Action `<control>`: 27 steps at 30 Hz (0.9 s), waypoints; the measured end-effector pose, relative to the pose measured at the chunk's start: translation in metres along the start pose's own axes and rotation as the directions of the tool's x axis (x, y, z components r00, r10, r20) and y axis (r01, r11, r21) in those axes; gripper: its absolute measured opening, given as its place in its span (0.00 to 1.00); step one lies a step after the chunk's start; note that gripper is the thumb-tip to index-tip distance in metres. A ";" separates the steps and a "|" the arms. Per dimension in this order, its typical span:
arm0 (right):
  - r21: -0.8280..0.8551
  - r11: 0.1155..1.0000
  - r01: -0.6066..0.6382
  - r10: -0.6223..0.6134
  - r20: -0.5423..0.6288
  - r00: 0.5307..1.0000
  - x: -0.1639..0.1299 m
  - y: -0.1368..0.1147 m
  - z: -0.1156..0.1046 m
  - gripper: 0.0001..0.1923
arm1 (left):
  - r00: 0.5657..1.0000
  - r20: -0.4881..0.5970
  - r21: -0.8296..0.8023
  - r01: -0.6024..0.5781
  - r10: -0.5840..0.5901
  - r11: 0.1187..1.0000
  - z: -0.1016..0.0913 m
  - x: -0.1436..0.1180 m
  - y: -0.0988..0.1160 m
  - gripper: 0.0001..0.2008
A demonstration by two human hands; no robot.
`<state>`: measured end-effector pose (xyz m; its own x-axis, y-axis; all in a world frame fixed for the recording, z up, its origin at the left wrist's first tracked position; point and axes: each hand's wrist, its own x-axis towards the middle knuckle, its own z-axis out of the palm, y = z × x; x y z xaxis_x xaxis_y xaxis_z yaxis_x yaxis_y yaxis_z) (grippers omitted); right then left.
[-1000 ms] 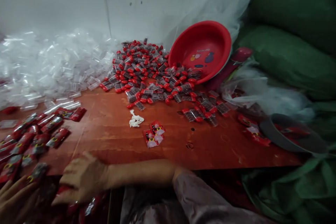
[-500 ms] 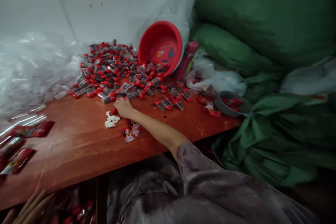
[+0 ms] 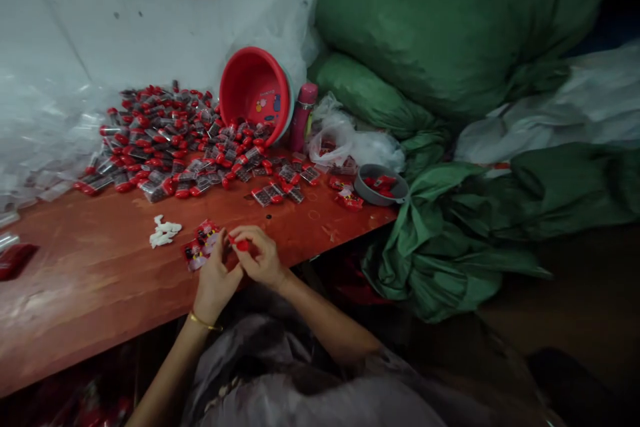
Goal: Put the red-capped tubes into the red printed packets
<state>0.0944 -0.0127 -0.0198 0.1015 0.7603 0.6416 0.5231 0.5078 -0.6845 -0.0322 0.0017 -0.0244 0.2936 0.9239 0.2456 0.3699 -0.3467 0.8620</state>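
Note:
Both my hands are brought together over the near edge of the wooden table. My right hand (image 3: 263, 257) pinches a small red piece (image 3: 243, 245), which looks like plastic. My left hand (image 3: 216, 283), with a gold bangle (image 3: 205, 324) at its wrist, has its fingertips closed at the other end of that piece; its exact grip is partly hidden. Just beyond the left fingers lie printed red packets (image 3: 196, 252). Left of them sits a small heap of white pieces (image 3: 164, 231).
A large pile of red-ended clear packs with dark contents (image 3: 155, 137) spreads before a tipped red basin (image 3: 255, 90). A pink flask (image 3: 303, 117), a grey bowl (image 3: 395, 199) and green sacks (image 3: 440, 33) stand right. Clear plastic bags (image 3: 40, 127) are heaped left.
My right hand has drawn back from beside the white pieces with the small red piece. My left hand has come up from below the table edge to meet it. The view has swung right.

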 end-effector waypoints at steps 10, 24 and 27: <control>0.096 0.995 0.024 -0.024 0.000 1.000 -0.032 -0.032 -0.019 0.11 | 0.996 0.010 -0.331 0.086 -0.088 0.940 0.015 -0.029 0.006 0.12; 0.151 0.927 -0.342 0.285 0.309 0.907 -0.008 0.011 -0.032 0.13 | 0.784 0.568 -0.650 0.613 -0.250 0.449 0.008 0.001 0.005 0.12; 0.122 0.953 -0.279 0.218 0.365 0.905 -0.007 0.012 -0.031 0.10 | 0.755 0.595 -0.595 0.645 -0.277 0.479 0.014 0.005 0.004 0.06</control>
<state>0.1258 -0.0243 -0.0214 -0.1030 0.9468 0.3049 0.3671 0.3211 -0.8730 -0.0167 0.0029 -0.0261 0.6434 0.6968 -0.3170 -0.1584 0.5264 0.8354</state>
